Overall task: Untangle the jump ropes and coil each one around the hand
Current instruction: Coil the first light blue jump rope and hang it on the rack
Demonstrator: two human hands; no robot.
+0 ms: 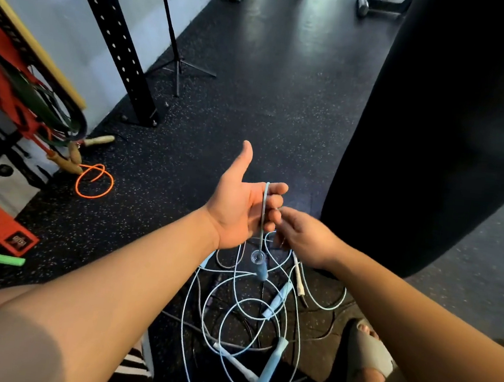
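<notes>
Left hand (pixel 239 211): raised above the middle of the floor (pixel 255 83), palm up, thumb stretched out, fingers curled round a blue rope (pixel 264 204).
Blue rope: runs over the curled left fingers and down across the palm; its blue handle (pixel 261 270) hangs free just below the wrist.
Right hand (pixel 306 237): just beside the left one, back up, fingers bent with the tips against the left fingers where the rope crosses. It is blurred, so I cannot tell whether it grips the rope.
Pile of ropes (pixel 247 322): pale blue loops lie crossed over each other on the floor under both hands, towards the near edge, with darker cords among them.
Loose handles: a second blue one (pixel 274 362) and a white one (pixel 237 363) lie in the pile's near part; a cream one (pixel 297 278) lies under the right wrist.
Orange rope (pixel 94 180): looped on the floor near its left edge, well apart from the pile.
Punching bag (pixel 450 133): big and black, to the right, just behind the right hand.
Black post (pixel 117 42): stands at the left edge by the wall.
Sandal (pixel 370 353): on a foot at the near right, beside the pile.
</notes>
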